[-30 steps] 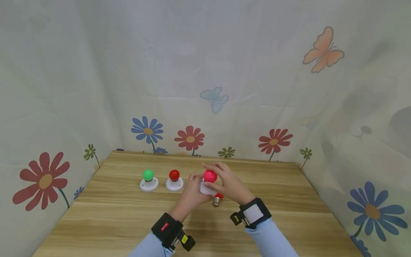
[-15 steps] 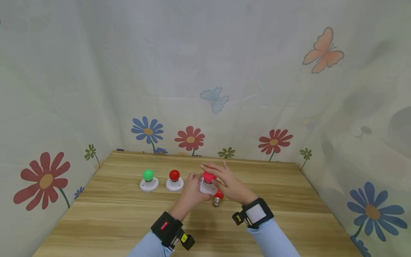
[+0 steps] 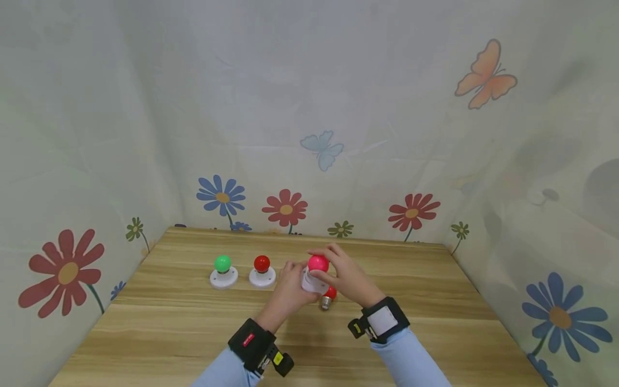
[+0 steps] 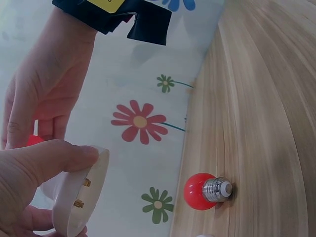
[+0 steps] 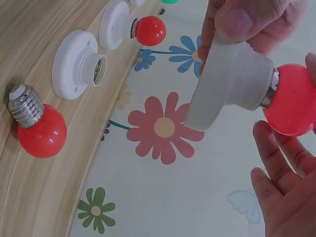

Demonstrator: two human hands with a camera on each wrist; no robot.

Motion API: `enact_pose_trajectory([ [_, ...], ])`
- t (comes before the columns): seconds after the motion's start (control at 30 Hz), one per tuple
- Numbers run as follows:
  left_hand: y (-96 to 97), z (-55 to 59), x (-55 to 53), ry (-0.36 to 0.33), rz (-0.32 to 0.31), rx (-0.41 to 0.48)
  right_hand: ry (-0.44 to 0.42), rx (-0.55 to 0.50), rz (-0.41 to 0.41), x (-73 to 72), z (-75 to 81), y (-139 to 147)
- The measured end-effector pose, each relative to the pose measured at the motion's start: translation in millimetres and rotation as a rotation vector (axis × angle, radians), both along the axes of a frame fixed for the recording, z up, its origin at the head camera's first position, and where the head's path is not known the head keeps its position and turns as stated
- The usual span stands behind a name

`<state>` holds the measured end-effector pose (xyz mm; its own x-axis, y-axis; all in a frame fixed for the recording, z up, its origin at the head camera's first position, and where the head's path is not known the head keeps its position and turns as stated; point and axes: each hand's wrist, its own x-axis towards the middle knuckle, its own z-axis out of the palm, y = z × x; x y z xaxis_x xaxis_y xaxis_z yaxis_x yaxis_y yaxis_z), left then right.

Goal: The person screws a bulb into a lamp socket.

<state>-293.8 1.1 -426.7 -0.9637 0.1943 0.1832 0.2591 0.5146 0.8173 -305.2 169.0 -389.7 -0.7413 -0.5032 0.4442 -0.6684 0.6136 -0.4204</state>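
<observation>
My left hand [image 3: 288, 290] grips a white lamp socket [image 5: 232, 81] by its round base, thumb on the rim. The socket is tilted and raised above the table, and brass terminals show in its hollow underside in the left wrist view. A red bulb [image 3: 318, 263] sits in the socket's mouth, with a thin band of its metal collar visible in the right wrist view. My right hand [image 3: 349, 277] holds this bulb between thumb and fingers. Just below the hands, a loose red bulb [image 4: 200, 191] with a silver screw cap lies on the table.
On the wooden table [image 3: 193, 333], a green bulb [image 3: 222, 263] and another red bulb [image 3: 262, 263] stand in white sockets to the left. A bulbless white socket [image 5: 74, 64] shows in the right wrist view. Flowered cloth [image 3: 338, 80] hangs behind the table.
My right fingers reached further over the bulb half a second ago, then drew back around it. The socket and bulb have shifted slightly; my left hand keeps its grip.
</observation>
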Motion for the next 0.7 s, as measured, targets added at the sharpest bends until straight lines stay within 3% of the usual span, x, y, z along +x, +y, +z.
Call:
enact_pose_trajectory([
  [0.13,-0.4,-0.1,0.0,0.01,-0.001,0.0,0.004,-0.016,0.028,-0.4,-0.2,1.7],
  [0.43,0.2,-2.5,-2.2,0.025,0.003,-0.019,-0.036,-0.02,0.2,0.7,1.1,6.1],
  [0.7,-0.4,-3.8,-2.3,0.022,0.003,-0.03,-0.067,-0.007,0.178,2.3,0.6,6.2],
])
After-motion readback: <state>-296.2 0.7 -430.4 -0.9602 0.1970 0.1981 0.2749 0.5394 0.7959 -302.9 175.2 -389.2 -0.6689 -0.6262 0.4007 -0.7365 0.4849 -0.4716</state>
